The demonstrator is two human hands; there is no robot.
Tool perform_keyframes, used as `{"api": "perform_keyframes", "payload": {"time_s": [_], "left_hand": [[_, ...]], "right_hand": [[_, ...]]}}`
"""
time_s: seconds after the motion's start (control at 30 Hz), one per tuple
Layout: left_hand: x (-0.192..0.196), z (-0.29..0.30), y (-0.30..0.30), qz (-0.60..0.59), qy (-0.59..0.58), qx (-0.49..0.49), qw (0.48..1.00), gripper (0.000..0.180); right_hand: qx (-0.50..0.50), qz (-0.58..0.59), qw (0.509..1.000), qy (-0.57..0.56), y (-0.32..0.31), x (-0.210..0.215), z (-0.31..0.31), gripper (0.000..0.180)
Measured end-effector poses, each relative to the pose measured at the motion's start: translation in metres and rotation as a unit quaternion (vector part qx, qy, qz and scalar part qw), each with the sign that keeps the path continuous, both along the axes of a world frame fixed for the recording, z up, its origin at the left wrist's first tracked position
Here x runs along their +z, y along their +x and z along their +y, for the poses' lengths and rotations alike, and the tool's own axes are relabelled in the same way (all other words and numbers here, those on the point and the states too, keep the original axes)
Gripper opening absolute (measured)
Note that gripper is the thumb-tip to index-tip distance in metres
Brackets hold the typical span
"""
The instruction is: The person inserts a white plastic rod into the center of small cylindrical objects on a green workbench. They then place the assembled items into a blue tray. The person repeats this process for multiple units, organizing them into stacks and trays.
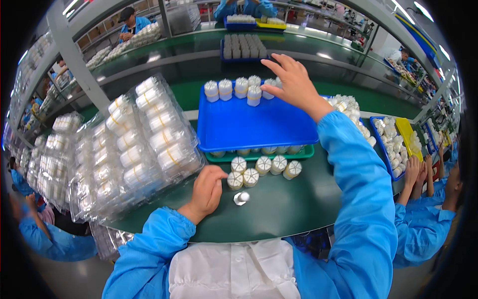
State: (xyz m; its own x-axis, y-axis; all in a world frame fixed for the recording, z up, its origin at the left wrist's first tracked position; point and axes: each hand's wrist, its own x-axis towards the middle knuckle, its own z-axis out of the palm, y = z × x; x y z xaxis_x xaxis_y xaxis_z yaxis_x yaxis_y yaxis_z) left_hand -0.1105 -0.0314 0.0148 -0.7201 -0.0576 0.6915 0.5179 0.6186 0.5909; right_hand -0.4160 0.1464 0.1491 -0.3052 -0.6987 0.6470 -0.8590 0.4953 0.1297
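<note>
My right hand (294, 82) is over the far right part of a blue tray (256, 122), fingers apart and holding nothing that shows. Below its thumb and index finger stand white capped cylinders with a yellowish band, one (254, 95) slightly ahead of the back row. Closer to me, my left hand (205, 193) rests on the green table with its fingers curled; what they hold, if anything, is hidden. Its fingertips are right beside a white cylinder (235, 180) with a star-patterned top, one of several grouped there. A small white piece (242, 198) with a round knob lies in front of them.
Clear plastic blister trays (134, 144) full of white cylinders are piled at my left. The blue tray sits on a green tray (259, 157) of more cylinders. White parts (348, 107) are heaped to the right. A conveyor (189, 55) runs behind; co-workers sit around.
</note>
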Motion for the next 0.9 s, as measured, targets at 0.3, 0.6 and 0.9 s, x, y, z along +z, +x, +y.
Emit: {"api": "perform_keyframes", "payload": {"time_s": [0.3, 0.6, 0.9], "left_hand": [[0.000, -0.002, 0.002, -0.020, 0.021, 0.001, 1.000, 0.019], [-0.003, -0.002, -0.003, -0.021, 0.026, -0.023, 0.999, 0.017], [-0.009, -0.003, 0.002, -0.039, 0.108, 0.001, 0.993, 0.017]], "right_hand": [[-0.043, -0.158, 0.977, 0.135, -0.049, -0.031, -0.002, 0.057], [0.034, -0.048, 0.998, -0.038, -0.037, -0.031, 0.031, 0.046], [-0.026, -0.089, 0.994, -0.051, 0.112, -0.010, 0.168, 0.050]]}}
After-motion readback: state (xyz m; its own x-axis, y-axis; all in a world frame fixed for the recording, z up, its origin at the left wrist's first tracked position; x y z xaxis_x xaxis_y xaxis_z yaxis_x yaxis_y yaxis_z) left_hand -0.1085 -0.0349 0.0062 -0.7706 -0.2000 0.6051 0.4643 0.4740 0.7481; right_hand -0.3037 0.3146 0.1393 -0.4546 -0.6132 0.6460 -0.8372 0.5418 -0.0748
